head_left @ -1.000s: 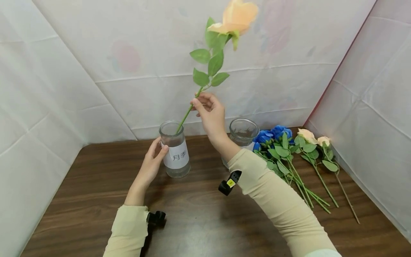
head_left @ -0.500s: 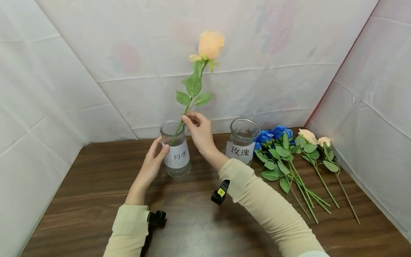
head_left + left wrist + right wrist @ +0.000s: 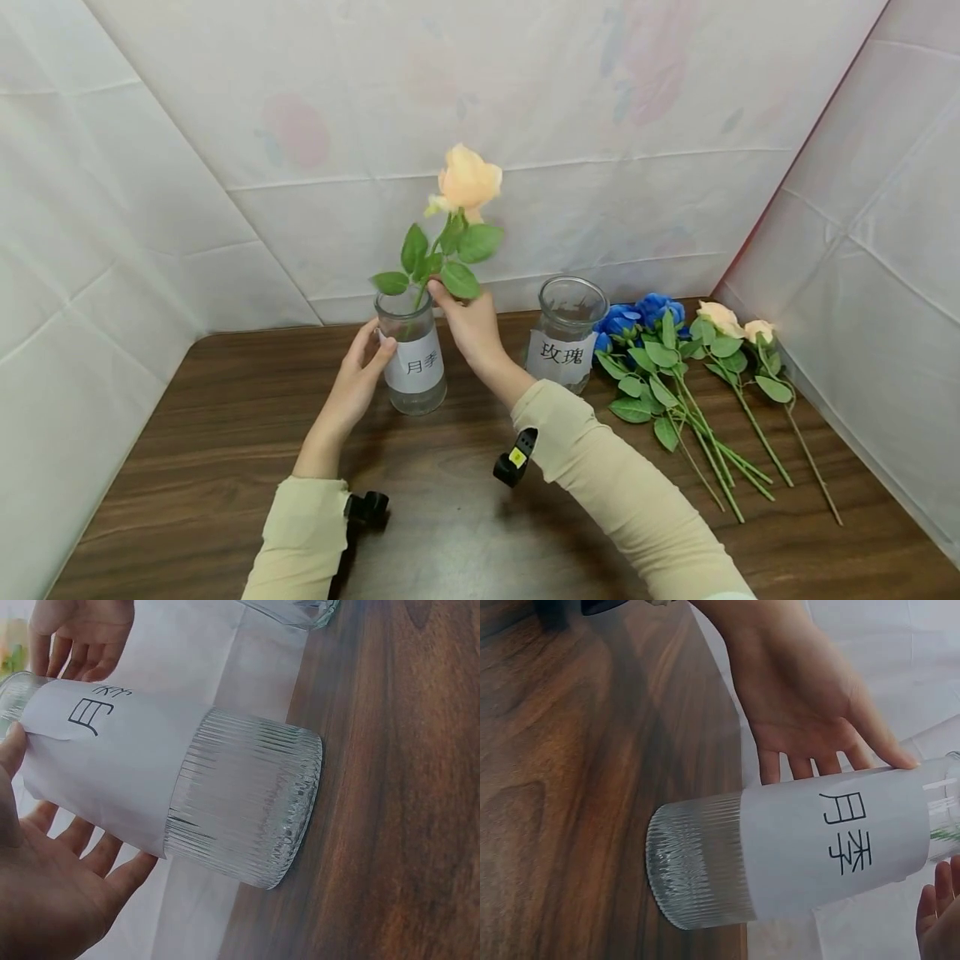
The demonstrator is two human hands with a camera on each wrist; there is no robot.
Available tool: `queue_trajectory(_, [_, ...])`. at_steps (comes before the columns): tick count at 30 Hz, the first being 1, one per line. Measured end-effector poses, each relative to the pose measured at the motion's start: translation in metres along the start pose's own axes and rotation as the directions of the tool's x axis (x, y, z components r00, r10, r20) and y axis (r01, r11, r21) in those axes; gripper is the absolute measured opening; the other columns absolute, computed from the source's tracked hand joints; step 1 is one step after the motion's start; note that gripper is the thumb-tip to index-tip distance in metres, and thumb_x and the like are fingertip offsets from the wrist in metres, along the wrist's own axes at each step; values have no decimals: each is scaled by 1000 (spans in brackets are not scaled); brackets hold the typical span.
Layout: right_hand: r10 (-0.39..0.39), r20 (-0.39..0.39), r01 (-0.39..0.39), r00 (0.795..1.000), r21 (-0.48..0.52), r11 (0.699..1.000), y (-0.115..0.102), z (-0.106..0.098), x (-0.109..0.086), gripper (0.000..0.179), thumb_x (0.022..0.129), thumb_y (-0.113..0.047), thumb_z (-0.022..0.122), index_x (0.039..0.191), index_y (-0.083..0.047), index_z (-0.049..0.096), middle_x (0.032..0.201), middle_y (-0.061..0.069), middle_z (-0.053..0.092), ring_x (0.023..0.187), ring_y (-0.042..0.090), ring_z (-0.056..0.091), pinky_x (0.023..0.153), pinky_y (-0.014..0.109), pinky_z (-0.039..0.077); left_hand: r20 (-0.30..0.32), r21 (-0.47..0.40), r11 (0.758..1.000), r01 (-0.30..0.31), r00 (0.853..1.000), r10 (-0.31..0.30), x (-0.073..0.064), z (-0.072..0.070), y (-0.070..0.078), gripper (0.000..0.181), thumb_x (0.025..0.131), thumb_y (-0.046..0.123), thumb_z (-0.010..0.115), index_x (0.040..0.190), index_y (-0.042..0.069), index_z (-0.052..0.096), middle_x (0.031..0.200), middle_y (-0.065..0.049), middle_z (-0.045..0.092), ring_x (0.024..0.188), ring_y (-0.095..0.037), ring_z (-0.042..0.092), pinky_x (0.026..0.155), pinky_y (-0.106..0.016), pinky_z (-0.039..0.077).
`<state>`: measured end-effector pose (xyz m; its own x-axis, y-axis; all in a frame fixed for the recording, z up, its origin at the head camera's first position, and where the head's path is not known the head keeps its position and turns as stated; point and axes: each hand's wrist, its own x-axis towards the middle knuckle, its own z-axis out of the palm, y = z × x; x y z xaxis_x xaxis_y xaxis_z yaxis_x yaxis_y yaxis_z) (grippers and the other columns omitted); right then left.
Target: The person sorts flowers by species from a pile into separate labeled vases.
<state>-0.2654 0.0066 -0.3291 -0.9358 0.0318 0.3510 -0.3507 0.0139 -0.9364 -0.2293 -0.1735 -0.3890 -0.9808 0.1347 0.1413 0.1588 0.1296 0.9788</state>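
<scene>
My left hand (image 3: 356, 375) holds a ribbed glass vase (image 3: 417, 400) by its side, thumb in front and fingers behind. A white paper label (image 3: 112, 765) with handwritten characters wraps the vase, which stands upright on the table. A peach artificial rose (image 3: 468, 179) leans slightly right, its stem inside the vase mouth and its leaves just above the rim. At the rim, my right hand (image 3: 472, 329) pinches the stem between thumb and fingers; leaves partly cover the fingertips. In the right wrist view, only the fingers of the right hand (image 3: 943, 907) show, at the lower right edge.
A second labelled glass vase (image 3: 562, 358) stands right of my right hand. Beside it lie several blue roses (image 3: 656, 312) and two peach roses (image 3: 718, 318), stems toward the front of the wooden table (image 3: 450, 517). White cloth (image 3: 337, 225) hangs behind and at both sides.
My right hand has brought the peach rose down and left, and its stem has gone deeper into the vase. The left hand stays on the vase.
</scene>
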Motion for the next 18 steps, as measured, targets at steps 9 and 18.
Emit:
queue_trajectory(9, [32, 16, -32, 999, -42, 999, 10, -24, -17, 20, 92, -8, 69, 108, 4, 69, 93, 20, 71, 76, 13, 65, 76, 42, 56, -4, 7, 1000, 2, 1000, -2, -1, 0, 0, 58, 106, 34, 46, 156, 12, 27, 160, -19, 21, 148, -36, 16, 116, -59, 18])
queue_trajectory(18, [6, 67, -5, 998, -22, 1000, 8, -62, -43, 20, 94, -10, 70, 108, 4, 69, 98, 21, 71, 83, 29, 68, 77, 44, 56, 1, 0, 1000, -5, 1000, 5, 0, 0, 0, 58, 106, 33, 46, 156, 11, 26, 160, -20, 20, 148, -37, 14, 116, -58, 17])
